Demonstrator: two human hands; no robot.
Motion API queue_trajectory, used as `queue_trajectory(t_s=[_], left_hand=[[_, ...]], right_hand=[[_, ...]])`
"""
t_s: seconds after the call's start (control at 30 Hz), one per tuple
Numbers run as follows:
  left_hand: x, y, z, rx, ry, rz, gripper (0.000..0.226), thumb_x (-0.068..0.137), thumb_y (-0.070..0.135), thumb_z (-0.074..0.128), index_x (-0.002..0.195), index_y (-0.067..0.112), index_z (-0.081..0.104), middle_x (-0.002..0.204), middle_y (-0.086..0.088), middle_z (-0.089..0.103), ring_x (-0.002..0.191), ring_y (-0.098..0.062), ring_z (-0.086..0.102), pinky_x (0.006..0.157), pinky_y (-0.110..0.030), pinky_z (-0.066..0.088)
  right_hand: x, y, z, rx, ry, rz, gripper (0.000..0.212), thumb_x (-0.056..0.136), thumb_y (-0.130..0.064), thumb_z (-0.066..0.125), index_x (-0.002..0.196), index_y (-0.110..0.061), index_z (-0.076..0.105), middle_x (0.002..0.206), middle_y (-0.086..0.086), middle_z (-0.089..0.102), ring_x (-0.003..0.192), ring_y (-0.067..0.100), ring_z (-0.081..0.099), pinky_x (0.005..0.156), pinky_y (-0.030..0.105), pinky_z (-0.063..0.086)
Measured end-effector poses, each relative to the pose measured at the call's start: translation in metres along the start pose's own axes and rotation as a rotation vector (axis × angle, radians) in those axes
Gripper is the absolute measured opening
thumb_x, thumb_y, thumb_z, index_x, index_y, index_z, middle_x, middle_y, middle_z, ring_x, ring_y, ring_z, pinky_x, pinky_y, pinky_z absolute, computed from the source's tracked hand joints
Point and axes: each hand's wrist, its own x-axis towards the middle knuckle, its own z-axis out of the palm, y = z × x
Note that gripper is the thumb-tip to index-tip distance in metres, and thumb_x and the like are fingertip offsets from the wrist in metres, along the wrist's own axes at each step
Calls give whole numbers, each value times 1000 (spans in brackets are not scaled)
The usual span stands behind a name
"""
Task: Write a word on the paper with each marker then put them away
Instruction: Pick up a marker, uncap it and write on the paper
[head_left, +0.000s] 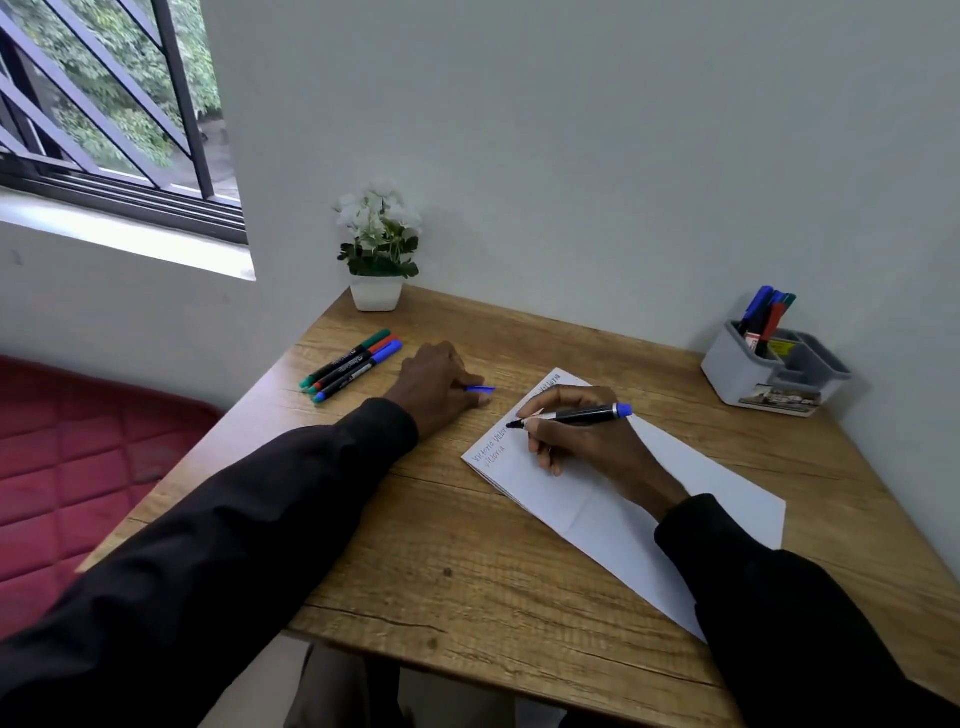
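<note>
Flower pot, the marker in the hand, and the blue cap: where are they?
flower pot (376, 294): head view, front of the white pot.
marker (587, 415): head view, middle of its black barrel, held in the right hand (582, 447).
blue cap (480, 388): head view, the part showing past the left hand (434, 384).

1. Soft daylight enters from the window (104, 104) at upper left; the scene is evenly, moderately bright.
2. Faint shadows lie on the desk (519, 571).
3. Wide-angle bending shows at the edges; detail is slightly soft.
</note>
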Motion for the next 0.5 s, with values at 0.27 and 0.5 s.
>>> queue_trajectory(t_s=[0.27, 0.5], left_hand=[[-8, -5, -6, -228, 38, 22, 31, 85, 32, 71, 116, 27, 69, 106, 5, 56, 95, -10, 52, 80, -27, 47], [-21, -2, -14, -384, -69, 103, 21, 74, 18, 81, 94, 23, 79, 93, 6, 68, 87, -7, 61, 70, -12, 47]], right_hand=[[-2, 15, 8, -13, 24, -30, 3, 97, 5, 66, 96, 6, 69, 69, 22, 69, 49, 31, 62, 46, 30, 51], [-2, 22, 10, -56, 57, -67, 3, 97, 5, 65, 97, 7, 67, 68, 24, 69, 49, 33, 63, 48, 34, 54]])
